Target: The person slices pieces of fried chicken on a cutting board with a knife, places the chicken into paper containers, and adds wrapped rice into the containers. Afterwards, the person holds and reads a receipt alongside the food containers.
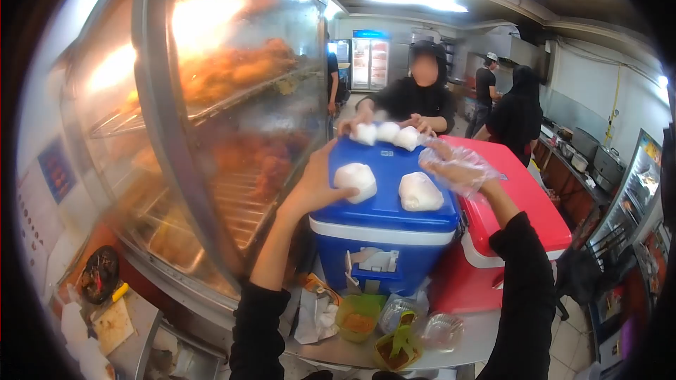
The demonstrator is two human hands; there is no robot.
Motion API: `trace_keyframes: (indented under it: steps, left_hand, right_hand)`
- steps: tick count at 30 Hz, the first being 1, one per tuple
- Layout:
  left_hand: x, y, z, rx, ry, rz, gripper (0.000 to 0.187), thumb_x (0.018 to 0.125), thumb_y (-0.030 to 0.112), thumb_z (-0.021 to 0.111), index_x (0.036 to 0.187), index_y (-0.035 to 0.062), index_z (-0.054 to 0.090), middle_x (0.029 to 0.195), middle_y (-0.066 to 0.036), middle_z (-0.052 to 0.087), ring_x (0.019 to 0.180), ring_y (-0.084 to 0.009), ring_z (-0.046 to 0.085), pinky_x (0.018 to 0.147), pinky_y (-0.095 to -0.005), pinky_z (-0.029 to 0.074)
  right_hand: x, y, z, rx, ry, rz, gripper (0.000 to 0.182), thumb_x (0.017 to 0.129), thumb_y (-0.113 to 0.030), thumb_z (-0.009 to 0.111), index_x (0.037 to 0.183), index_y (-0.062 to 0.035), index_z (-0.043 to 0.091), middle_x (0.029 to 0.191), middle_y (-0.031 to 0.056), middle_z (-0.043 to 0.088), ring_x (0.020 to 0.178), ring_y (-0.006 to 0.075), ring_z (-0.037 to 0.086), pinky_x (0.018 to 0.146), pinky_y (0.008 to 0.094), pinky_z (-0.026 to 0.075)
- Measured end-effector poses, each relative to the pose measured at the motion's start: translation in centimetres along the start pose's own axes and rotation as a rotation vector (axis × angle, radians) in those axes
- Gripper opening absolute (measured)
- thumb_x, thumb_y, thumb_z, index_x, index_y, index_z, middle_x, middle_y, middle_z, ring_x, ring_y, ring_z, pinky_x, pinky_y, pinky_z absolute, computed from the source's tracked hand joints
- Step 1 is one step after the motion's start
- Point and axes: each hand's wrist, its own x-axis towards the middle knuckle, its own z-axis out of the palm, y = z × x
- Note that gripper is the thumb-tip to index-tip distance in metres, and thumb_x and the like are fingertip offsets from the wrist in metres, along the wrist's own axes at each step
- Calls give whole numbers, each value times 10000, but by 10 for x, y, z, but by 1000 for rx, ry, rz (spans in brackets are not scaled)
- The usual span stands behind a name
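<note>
Several round white paper-wrapped bundles sit on the blue cooler's lid (pixel 387 218). My bare left hand (pixel 310 183) is beside the left bundle (pixel 355 183); its thumb touches the bundle's front and its fingers stretch up, apart. A second bundle (pixel 421 192) lies at the lid's front right. My right hand (pixel 459 163), in a clear plastic glove, hovers above and behind it with fingers loosely spread and nothing visible in them. At the lid's far edge are more bundles (pixel 386 131), with a co-worker's hands (pixel 420 125) around them.
A lit glass cabinet (pixel 239 98) with fried food stands close on the left. The red cooler (pixel 514 204) adjoins on the right. Below, the metal counter (pixel 465 359) bears a green sauce tub (pixel 359 317) and clear plastic containers (pixel 443 331). A co-worker (pixel 422 91) faces me; others stand behind.
</note>
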Motion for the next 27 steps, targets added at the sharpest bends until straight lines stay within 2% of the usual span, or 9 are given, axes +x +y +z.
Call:
trace_keyframes:
  steps: [2,4,6,14,18,20,23,25,27]
  left_hand:
    - [6,-37,21,143,67,-57,1060,557,378,753,1325,32,109,1324,-240,193,1253,-327,182,1022,-391,173]
    - [17,-62,39,151,76,-69,1132,527,361,777,1325,19,50,1314,-247,216,1234,-329,230,1020,-385,184]
    - [25,-70,47,-137,-88,-5,1151,518,320,787,1331,46,19,1278,-247,286,1200,-336,292,1015,-385,197]
    - [26,-44,56,-8,16,20,937,510,267,763,1267,16,271,1231,-197,382,1155,-291,373,973,-337,287]
    - [16,-40,60,-25,189,-91,812,527,281,741,1200,18,371,1109,-192,496,1029,-288,491,883,-349,388]
    - [10,-35,58,-135,160,-218,715,582,297,714,1189,66,415,1104,-137,521,981,-238,530,845,-328,424]
    - [2,-58,84,-543,255,-193,691,639,320,703,1181,48,371,1003,-115,533,875,-183,531,764,-299,446]
    - [-48,-32,79,-1503,15,-65,502,711,319,650,1106,85,449,986,-46,559,849,-125,537,681,-257,458]
    - [-124,5,65,-1886,-64,-110,381,773,378,554,1045,116,503,921,-11,588,794,-156,561,671,-324,450]
  right_hand:
    - [-8,-27,9,-408,-121,223,596,800,-421,507,1292,-162,293,1175,169,451,1080,255,443,906,267,333]
    - [-10,-23,26,129,-297,171,736,708,-527,531,1301,-170,281,1208,202,423,1120,275,428,908,312,352]
    - [-10,-18,45,-636,-110,157,841,609,-589,542,1296,-175,289,1187,209,448,1120,302,428,900,347,369]
    - [2,-6,31,-462,-218,137,633,649,-511,558,1167,-157,471,1062,179,536,979,288,530,836,349,418]
    - [-21,11,23,1032,-144,230,310,826,-270,477,1032,-41,519,879,93,580,785,184,580,637,284,487]
    - [-23,24,26,814,-121,128,416,828,-349,451,1086,-24,489,911,109,575,779,208,584,599,326,511]
    - [-39,11,45,746,-87,124,419,831,-360,438,1092,-37,490,928,109,573,803,216,578,629,337,503]
    - [-49,-14,70,727,-57,125,421,832,-367,429,1096,-45,490,939,108,571,818,221,574,648,345,498]
    - [-69,-44,96,736,-14,145,423,834,-374,420,1100,-54,491,950,108,570,834,226,569,668,353,493]
